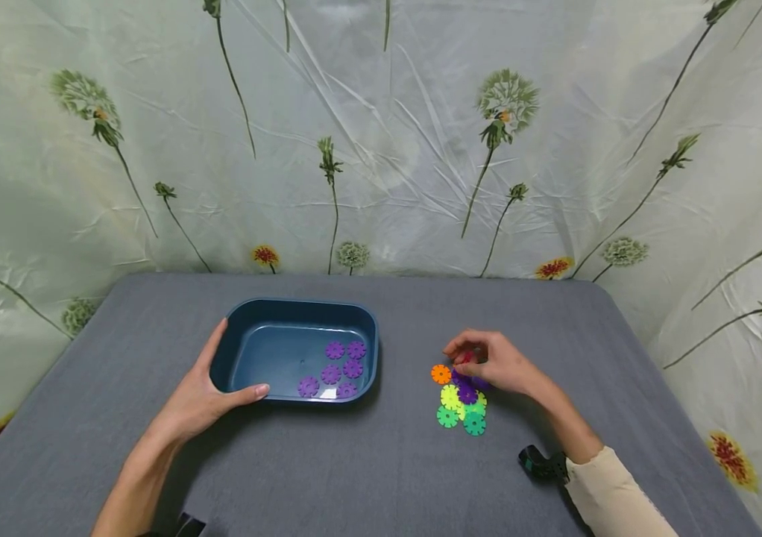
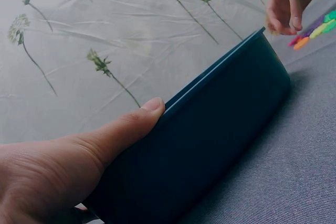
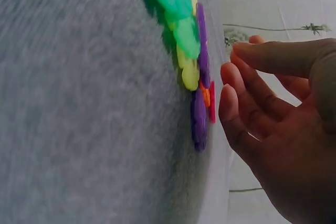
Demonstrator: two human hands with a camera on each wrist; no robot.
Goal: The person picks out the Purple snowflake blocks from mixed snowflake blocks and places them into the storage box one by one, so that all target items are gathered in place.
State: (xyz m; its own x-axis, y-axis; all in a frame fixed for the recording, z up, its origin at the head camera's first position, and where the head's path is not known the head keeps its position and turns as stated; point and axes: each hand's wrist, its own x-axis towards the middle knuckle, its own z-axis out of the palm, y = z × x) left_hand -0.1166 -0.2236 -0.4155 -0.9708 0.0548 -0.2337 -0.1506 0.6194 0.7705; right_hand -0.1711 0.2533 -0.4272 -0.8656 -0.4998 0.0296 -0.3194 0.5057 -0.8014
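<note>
My left hand grips the near left corner of a dark blue plastic tub, its thumb lying along the rim. Several purple notched discs lie on the tub's floor, towards its right side. To the right of the tub, my right hand hovers over a small pile of similar discs. Its fingers are loosely bent and no disc shows between them in the right wrist view. Orange, purple, yellow and green discs overlap there; a red disc is partly hidden by the hand.
Grey cloth covers the table. Behind it hangs a pale curtain printed with dandelions. A black wrist strap device sits on the right forearm by a cream sleeve.
</note>
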